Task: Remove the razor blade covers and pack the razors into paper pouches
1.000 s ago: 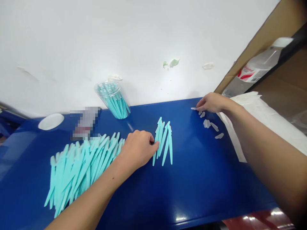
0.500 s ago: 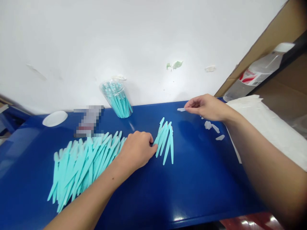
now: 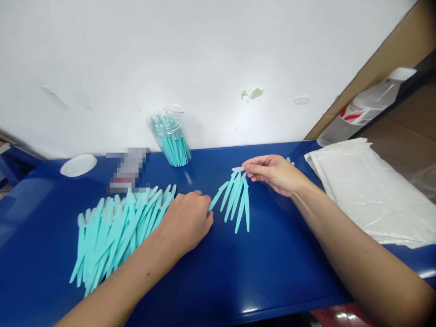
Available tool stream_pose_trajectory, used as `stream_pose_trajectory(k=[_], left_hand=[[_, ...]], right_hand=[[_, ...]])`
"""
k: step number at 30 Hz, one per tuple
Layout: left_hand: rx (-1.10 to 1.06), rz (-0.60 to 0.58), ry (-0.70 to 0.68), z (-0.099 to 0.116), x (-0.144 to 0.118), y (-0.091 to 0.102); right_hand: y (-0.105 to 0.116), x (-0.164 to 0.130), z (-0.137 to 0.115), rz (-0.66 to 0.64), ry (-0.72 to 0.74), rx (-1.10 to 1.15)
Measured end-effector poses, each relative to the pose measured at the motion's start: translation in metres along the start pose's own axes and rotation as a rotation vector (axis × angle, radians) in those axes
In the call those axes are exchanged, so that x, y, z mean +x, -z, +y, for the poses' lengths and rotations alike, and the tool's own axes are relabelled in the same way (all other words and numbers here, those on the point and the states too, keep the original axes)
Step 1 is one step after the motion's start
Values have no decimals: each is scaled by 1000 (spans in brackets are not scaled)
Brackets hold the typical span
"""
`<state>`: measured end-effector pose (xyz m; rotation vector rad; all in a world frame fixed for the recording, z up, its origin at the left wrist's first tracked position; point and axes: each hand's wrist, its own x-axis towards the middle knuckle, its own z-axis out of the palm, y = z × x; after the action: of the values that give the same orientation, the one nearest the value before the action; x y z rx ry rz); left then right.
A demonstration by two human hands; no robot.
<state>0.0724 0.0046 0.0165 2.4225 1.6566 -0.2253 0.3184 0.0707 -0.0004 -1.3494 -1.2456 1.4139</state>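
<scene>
On the blue table (image 3: 279,272), right hand (image 3: 274,172) grip pinching a clear cap (image 3: 237,169), left hand (image 3: 185,220) pinching a teal stick (image 3: 218,197).

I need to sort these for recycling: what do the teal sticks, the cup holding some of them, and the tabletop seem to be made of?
Teal sticks: likely moulded plastic, matte, uniform colour and identical tapered shapes. Cup: clear thin plastic, see-through with soft glints; glass seems less likely. Tabletop: glossy blue, mirror-like reflections; painted metal or laminate, the look leaves it open.
</scene>
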Motion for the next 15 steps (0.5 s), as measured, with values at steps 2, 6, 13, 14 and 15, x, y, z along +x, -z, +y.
stream_pose_trajectory(k=[2, 6, 13, 14, 15], left_hand=[[1, -8, -5, 1, 4, -2], [-31, 46, 32, -4, 9, 1], [-409, 7, 57, -74, -14, 33], [-507, -2, 66, -84, -18, 34], [-587, 3, 76, -92, -20, 34]], right_hand=[[-3, 1, -1, -6, -15, 30], [-8, -1, -2, -22, -45, 80], [-24, -13, -5, -97, -157, 219], [-28, -15, -6, -113, -177, 234], [-31, -16, -7, -128, -197, 243]])
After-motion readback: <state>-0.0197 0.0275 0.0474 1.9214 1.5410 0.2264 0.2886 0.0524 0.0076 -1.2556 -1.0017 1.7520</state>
